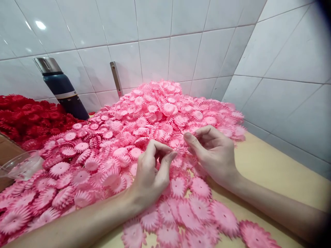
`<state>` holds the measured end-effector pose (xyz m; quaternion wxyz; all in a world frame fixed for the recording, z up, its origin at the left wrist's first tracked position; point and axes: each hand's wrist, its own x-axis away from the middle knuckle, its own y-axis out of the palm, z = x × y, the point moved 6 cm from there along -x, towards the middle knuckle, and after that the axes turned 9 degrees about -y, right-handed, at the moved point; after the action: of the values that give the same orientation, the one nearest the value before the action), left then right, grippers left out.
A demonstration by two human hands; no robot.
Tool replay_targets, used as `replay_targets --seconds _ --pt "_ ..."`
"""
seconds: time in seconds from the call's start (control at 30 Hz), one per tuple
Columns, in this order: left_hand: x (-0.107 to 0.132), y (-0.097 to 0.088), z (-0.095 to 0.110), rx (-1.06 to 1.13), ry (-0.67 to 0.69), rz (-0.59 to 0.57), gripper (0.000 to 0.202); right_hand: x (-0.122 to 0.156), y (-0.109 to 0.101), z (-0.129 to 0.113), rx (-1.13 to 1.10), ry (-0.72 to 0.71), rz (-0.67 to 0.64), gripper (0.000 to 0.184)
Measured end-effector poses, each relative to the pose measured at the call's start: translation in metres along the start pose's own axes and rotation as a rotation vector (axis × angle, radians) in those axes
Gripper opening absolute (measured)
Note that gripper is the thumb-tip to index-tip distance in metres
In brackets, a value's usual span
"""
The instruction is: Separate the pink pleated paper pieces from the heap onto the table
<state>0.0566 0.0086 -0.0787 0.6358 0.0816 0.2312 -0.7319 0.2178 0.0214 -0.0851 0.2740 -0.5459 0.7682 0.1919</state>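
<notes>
A big heap of pink fabric flower pieces (pixel 155 113) covers the tan tabletop (pixel 274 172). Both my hands hover over its near slope. My left hand (pixel 151 174) is curled, thumb and forefinger bent toward each other in a pinch; I cannot make out anything between them. My right hand (pixel 212 151) is just to its right, fingers curled inward over the pink pieces, thumb stretched toward the left hand; what it holds, if anything, is hidden. Flat pink pieces (pixel 196 213) lie loose under my wrists.
A heap of red flower pieces (pixel 31 120) lies at the left. A dark blue flask (pixel 63 89) with a steel cap stands against the white tiled wall (pixel 181 41). A clear plastic bag (pixel 20 165) sits at the left edge. A metal strip (pixel 116 79) leans on the wall.
</notes>
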Motion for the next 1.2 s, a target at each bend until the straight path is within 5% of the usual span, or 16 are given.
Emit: replay_targets --seconds 0.13,0.23,0.33,0.5,0.6,0.67,0.7,0.83,1.0,1.2 --pt "-0.005 0.002 -0.002 -0.036 -0.15 -0.069 0.026 0.004 0.002 -0.005 -0.006 -0.099 -0.114 0.016" --pt "-0.007 0.003 -0.003 -0.163 -0.186 -0.092 0.018 0.006 0.004 -0.01 0.04 -0.154 -0.182 0.015" --pt "-0.008 0.004 0.0 -0.254 -0.126 -0.098 0.033 0.007 0.005 -0.01 0.056 -0.103 -0.165 0.018" --pt "-0.003 0.005 0.013 -0.3 0.038 -0.073 0.031 0.003 0.008 -0.002 0.031 -0.004 -0.114 0.026" --pt "0.004 0.003 0.023 -0.292 0.154 -0.056 0.031 -0.012 -0.013 0.009 0.049 0.09 0.056 0.029" --pt "0.008 0.006 0.027 -0.264 0.24 -0.116 0.031 -0.019 -0.041 0.014 0.025 0.177 0.372 0.038" --pt "0.007 0.003 0.024 -0.243 0.212 -0.087 0.033 -0.023 -0.048 0.013 0.002 0.183 0.425 0.039" --pt "-0.007 -0.008 -0.002 -0.172 -0.143 0.069 0.032 -0.027 -0.033 -0.006 0.042 0.041 0.183 0.03" --pt "-0.012 -0.009 -0.004 -0.189 -0.105 0.074 0.009 -0.011 -0.004 -0.007 -0.044 0.026 -0.113 0.022" --pt "-0.015 -0.013 -0.013 -0.15 -0.186 0.121 0.006 -0.007 -0.007 0.004 -0.04 0.09 -0.086 0.022"
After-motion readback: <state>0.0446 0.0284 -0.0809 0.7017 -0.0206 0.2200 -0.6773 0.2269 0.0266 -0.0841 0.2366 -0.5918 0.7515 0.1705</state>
